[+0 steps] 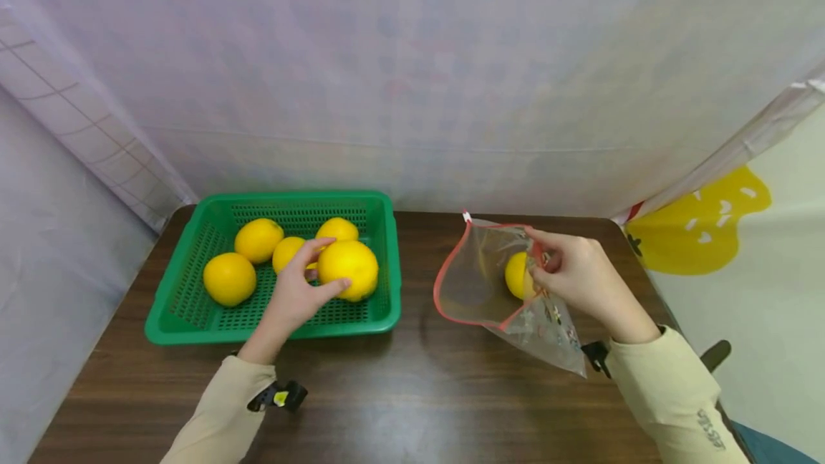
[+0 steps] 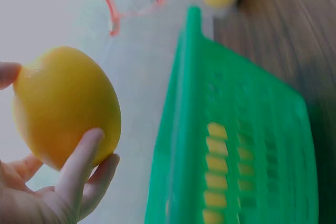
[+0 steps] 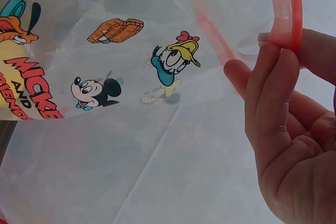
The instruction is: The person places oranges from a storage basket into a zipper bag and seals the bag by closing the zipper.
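My left hand (image 1: pixel 298 297) grips a round yellow citrus fruit (image 1: pixel 349 270) between thumb and fingers, above the right part of a green plastic basket (image 1: pixel 157 306). In the left wrist view the held fruit (image 2: pixel 68 106) is up beside the basket's rim (image 2: pixel 189 93), apart from it. Several similar yellow fruits (image 1: pixel 229 279) lie in the basket. My right hand (image 1: pixel 580 274) pinches the red zip edge of a clear printed zip bag (image 1: pixel 473 278), whose mouth gapes toward the left. Inside the bag is another yellow fruit (image 1: pixel 516 276). Cartoon figures (image 3: pixel 94 93) show on the bag in the right wrist view.
Both stand on a dark wooden table (image 1: pixel 399 392). A pale cloth curtain (image 1: pixel 399 92) hangs behind the table's far edge. On the right, a yellow printed shape (image 1: pixel 702 231) marks the light surface beyond the table.
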A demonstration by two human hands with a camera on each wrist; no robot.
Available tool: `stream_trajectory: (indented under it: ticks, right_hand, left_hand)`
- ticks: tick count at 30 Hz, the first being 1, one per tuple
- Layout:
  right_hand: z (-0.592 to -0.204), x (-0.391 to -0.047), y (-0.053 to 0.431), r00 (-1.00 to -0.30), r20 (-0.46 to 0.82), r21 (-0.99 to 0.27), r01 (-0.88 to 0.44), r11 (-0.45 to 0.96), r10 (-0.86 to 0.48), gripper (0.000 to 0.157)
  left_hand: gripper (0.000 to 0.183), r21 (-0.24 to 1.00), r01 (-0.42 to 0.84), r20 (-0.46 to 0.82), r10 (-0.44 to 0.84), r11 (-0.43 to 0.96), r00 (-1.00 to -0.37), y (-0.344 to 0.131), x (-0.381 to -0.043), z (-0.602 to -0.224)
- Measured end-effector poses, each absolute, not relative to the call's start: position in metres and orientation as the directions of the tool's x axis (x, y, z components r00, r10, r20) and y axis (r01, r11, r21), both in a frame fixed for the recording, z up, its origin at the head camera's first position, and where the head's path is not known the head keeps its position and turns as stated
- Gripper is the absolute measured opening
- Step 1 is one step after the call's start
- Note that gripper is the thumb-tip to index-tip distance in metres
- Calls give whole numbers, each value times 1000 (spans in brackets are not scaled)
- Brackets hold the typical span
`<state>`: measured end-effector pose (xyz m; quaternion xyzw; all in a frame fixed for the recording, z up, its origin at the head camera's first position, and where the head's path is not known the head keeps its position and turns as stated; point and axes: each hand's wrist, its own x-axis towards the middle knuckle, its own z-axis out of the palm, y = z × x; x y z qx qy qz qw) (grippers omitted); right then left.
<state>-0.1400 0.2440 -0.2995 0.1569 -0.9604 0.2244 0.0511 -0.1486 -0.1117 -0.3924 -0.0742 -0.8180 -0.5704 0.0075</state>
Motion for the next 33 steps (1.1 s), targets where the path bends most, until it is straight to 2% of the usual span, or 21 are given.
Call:
stream_trajectory:
  ticks: [5,9,24,33]
  right_hand:
    - [-300,-140,243,-944,174,-412,-327,851,-279,51]
    - [-301,-140,243,-941,180,-407,-335,849,-285,50]
    - [-301,-141,239,-943,169,-406,-331,852,-286,49]
    - [-300,-139,234,-942,160,-418,-337,844,-297,50]
  left_hand:
    - [58,992,68,40,246,106,-968,-93,-149,-384]
    - [58,999,21,8,323,36,-946,-75,-148,-380]
    - [58,995,52,2,484,90,-875,-20,-142,-383]
    - [58,993,-86,-116,467,85,-876,1,-143,-386]
